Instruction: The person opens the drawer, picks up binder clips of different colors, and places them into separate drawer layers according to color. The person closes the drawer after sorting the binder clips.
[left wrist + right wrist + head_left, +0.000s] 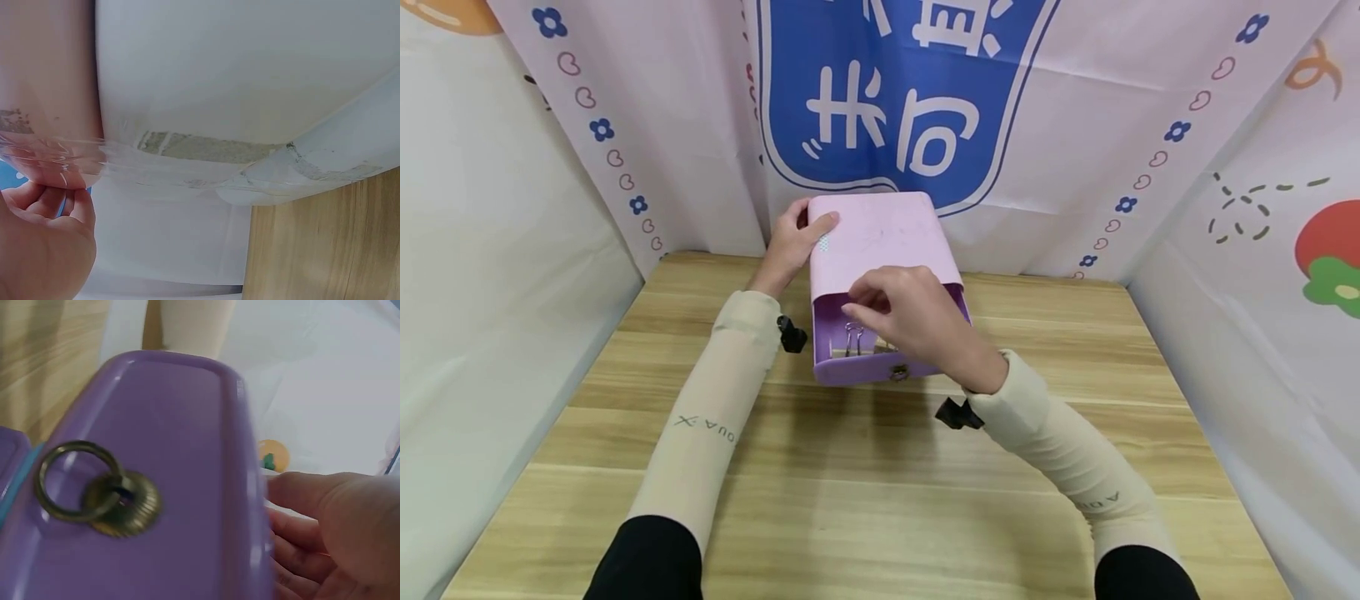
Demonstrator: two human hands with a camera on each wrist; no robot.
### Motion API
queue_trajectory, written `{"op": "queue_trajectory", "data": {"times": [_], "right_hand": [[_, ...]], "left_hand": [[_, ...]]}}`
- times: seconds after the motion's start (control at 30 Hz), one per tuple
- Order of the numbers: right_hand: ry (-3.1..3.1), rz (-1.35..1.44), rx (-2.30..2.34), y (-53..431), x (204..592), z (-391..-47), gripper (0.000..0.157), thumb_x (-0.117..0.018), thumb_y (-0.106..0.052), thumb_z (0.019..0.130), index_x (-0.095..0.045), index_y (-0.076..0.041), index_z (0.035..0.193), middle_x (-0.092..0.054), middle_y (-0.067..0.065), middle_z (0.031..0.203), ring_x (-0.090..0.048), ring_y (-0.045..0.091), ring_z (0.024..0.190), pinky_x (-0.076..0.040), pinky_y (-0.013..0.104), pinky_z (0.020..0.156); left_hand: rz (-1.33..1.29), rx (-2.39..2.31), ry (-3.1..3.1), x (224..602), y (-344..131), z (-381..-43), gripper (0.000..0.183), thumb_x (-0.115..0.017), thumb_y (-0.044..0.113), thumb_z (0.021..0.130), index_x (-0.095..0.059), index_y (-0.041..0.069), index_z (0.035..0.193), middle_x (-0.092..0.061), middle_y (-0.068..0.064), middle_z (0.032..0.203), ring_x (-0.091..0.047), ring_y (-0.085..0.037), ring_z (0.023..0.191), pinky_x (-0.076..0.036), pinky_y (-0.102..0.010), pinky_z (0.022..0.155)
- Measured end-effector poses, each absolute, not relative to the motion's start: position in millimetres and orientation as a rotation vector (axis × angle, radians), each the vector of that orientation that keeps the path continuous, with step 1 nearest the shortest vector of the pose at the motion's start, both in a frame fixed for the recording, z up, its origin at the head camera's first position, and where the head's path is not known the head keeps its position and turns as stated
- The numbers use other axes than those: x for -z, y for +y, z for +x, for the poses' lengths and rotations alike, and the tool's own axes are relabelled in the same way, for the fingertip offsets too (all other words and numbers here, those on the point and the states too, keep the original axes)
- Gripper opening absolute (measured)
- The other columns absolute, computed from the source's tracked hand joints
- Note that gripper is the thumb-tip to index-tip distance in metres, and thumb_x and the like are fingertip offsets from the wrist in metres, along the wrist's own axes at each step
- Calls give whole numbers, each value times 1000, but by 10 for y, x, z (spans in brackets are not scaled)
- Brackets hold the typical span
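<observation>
A pale pink box (pixel 880 237) stands on the table with its purple drawer (pixel 853 369) pulled partly out toward me. My left hand (pixel 792 246) grips the box's far left corner, thumb on top. In the left wrist view, that hand's fingers (pixel 78 209) meet the box's end. My right hand (pixel 917 312) hovers over the drawer opening, its fingers loosely bent and thumb apart from them; I see nothing held. A binder clip (pixel 853 340) lies inside the drawer, and part of another item is hidden by the hand. A brass ring pull (pixel 122 503) hangs on the drawer front.
The wooden table (pixel 880 500) spreads around the box. A printed white curtain (pixel 1060 167) hangs close behind it, and white cloth walls (pixel 1262 375) flank both sides. Clear tape (pixel 206 147) runs around the box in the left wrist view.
</observation>
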State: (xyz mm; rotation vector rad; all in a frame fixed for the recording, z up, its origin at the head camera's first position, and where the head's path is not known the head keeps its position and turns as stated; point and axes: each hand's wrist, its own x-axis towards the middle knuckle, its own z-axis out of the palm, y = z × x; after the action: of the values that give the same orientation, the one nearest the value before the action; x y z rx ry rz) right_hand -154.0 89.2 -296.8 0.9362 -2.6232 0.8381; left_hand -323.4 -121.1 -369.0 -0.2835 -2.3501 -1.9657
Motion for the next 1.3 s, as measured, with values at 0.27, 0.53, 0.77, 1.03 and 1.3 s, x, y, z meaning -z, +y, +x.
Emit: {"op": "queue_trajectory", "data": {"times": [0.27, 0.53, 0.77, 1.03, 1.3], "right_hand": [[-2522, 924, -775, 1107, 2894, -1288, 20, -83, -22, 93, -80, -6, 104, -79, 2, 93, -71, 12, 83, -62, 29, 82], [-2405, 922, -753, 1308, 2929, -1010, 18, -84, -18, 91, -79, -6, 104, -78, 2, 92, -72, 11, 81, -63, 29, 76], [-2342, 896, -748, 1421, 3037, -826, 16, -86, -16, 89, -79, -7, 100, -76, 2, 87, -70, 9, 76, -61, 28, 69], [-2358, 860, -797, 1475, 3285, -732, 14, -86, -15, 89, -79, -5, 96, -79, 3, 87, -75, 10, 78, -63, 25, 73], [-2431, 749, -839, 1457, 3640, -724, 13, -86, -13, 88, -78, -3, 92, -79, 6, 84, -75, 12, 73, -62, 24, 68]], "left_hand": [[-270, 1972, -2367, 3689, -1220, -3218, 74, -69, 48, 100, -42, 11, 158, -54, -13, 146, -53, -20, 121, -47, -34, 107], [-281, 1982, -2351, 3672, -1215, -3228, 73, -69, 45, 100, -43, 10, 157, -54, -13, 145, -53, -20, 120, -47, -33, 106], [-285, 1971, -2360, 3682, -1218, -3228, 72, -69, 45, 100, -43, 10, 157, -54, -13, 144, -53, -20, 120, -47, -32, 105], [-282, 1966, -2358, 3694, -1231, -3248, 72, -69, 46, 100, -44, 10, 157, -55, -13, 146, -53, -19, 120, -47, -32, 106], [-268, 1972, -2382, 3695, -1231, -3248, 75, -69, 49, 99, -41, 13, 159, -53, -12, 148, -52, -21, 123, -46, -35, 108]]}}
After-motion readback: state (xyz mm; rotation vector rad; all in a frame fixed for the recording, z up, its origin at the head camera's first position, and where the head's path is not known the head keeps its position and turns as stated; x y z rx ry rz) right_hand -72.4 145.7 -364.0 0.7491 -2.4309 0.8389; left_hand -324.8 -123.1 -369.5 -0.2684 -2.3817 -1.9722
